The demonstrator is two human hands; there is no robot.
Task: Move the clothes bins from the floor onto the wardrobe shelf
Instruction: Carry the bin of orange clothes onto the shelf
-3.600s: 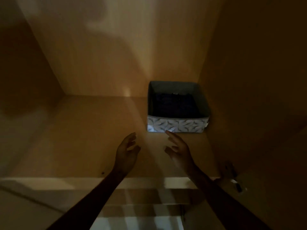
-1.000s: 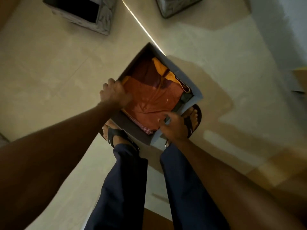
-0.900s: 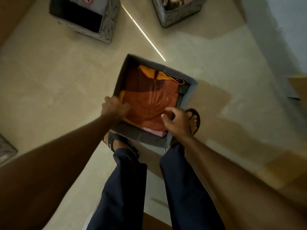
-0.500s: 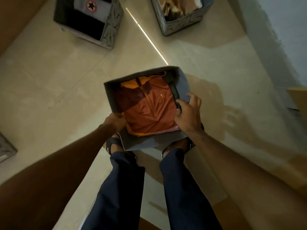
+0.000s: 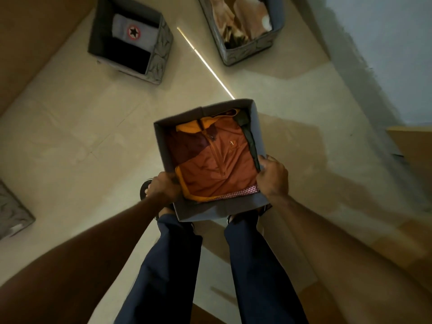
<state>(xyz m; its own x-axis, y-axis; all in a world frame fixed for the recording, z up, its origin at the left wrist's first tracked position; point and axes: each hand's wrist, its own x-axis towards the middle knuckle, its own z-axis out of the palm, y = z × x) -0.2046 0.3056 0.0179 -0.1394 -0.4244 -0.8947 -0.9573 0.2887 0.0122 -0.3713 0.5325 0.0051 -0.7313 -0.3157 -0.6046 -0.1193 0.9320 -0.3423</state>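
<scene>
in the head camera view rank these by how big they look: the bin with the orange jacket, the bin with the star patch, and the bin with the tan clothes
1. The orange-jacket bin, held by the left hand and right hand, nearest the camera, so partly nearness.
2-3. The star-patch bin and the tan-clothes bin look alike; the latter is cut off.

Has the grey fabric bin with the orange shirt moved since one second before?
Yes. The grey fabric bin with the orange shirt, gripped by left hand and right hand, has turned squarer and hides more of the sandalled feet.
</scene>
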